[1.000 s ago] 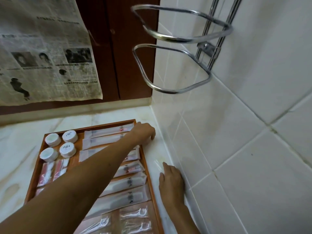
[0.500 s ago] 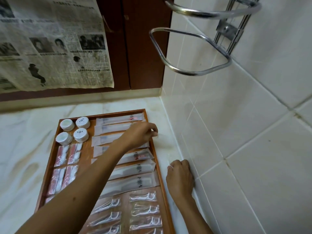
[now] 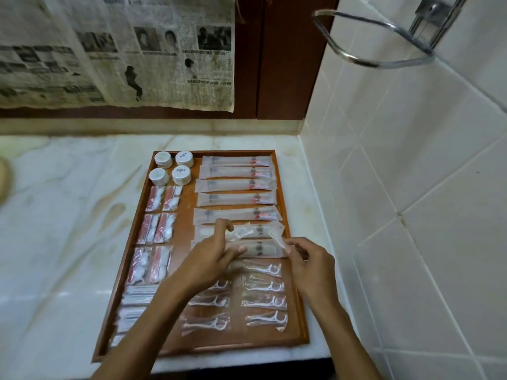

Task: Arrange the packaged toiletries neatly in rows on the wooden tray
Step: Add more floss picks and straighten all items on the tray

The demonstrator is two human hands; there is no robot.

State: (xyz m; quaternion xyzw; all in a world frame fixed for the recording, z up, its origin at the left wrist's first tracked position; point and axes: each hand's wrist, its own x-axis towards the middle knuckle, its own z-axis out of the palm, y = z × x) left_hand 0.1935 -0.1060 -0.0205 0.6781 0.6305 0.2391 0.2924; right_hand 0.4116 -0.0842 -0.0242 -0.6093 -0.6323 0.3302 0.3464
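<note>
Fingers of both hands meet over the middle of the wooden tray (image 3: 301, 329). On the left hand (image 3: 211, 256) the thumb and fingers curl around one end of a small clear packet (image 3: 241, 233), and the right hand (image 3: 311, 266) pinches a thin clear strip (image 3: 276, 239) at the packet's other end. Motion blur hides what is inside the packet.

Nearest the viewer, the tray's front edge lies close to the front edge of a pale marble surface (image 3: 68, 209). Just beyond that edge, two columns of bagged floss picks (image 3: 264, 303) lie side by side, partly covered by the left forearm. To their left sit flat clear packets (image 3: 135, 298), then pairs of red and white sachets (image 3: 156, 229) running up the tray's left side. Beyond the hands, long translucent sleeves (image 3: 236, 185) lie stacked in a column of horizontal rows, the nearest ones partly under the hands. Four small round white tubs (image 3: 171, 171) fill the far left corner.

Farther back, a yellowed newspaper (image 3: 118, 50) hangs against dark wood. White wall tiles (image 3: 411, 174) rise on the right, carrying a chrome wire holder (image 3: 375, 39).
</note>
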